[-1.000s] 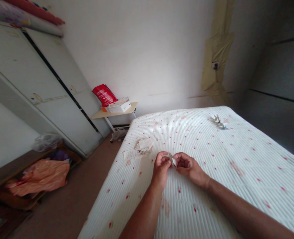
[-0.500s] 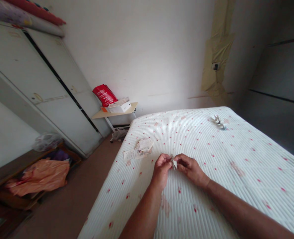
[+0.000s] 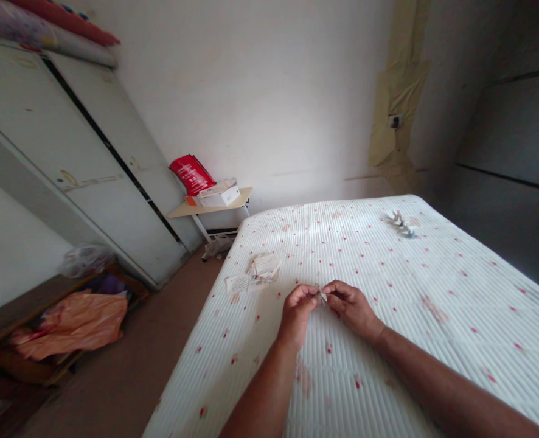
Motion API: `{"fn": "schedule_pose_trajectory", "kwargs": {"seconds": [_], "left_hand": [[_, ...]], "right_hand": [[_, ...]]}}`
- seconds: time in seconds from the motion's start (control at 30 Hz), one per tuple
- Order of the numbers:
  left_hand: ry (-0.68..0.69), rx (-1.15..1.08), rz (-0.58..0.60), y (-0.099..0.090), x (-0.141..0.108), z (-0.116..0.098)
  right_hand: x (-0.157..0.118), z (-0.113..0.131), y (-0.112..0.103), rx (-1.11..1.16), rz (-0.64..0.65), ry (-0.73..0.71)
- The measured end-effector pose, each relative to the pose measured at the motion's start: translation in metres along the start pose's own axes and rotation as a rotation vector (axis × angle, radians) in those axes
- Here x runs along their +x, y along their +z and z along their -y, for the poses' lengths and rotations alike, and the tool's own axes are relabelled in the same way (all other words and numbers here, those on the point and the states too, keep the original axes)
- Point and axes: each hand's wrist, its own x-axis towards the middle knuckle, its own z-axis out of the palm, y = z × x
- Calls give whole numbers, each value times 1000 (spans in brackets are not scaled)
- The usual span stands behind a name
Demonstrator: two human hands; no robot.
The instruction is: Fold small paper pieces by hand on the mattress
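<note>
Left hand [image 3: 299, 310], right hand [image 3: 352, 309], angled inward, both curled closed, pinching a small pale scrap [image 3: 323, 297]

The bed [image 3: 351, 353] has a pale, ribbed cover [image 3: 438, 371] with red dots. On it lie overlapping printed paper slips [image 3: 264, 267] near the left edge and — well apart, toward the far right — a small whitish cluster [image 3: 401, 225].

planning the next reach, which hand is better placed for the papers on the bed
Probably the left hand: the papers lie ahead and to its left, farther from the right hand. Both hands meet at a small pale scrap, so the left may need freeing first.
</note>
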Motion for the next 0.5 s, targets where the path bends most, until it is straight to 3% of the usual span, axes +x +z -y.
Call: {"fn": "schedule_pose_trajectory", "kwargs": {"seconds": [0.23, 0.5], "left_hand": [[166, 350, -99, 3, -3, 5], [131, 304, -86, 4, -3, -2]], "right_hand": [[0, 8, 1, -2, -39, 82], [1, 8, 1, 21, -60, 65]]}}
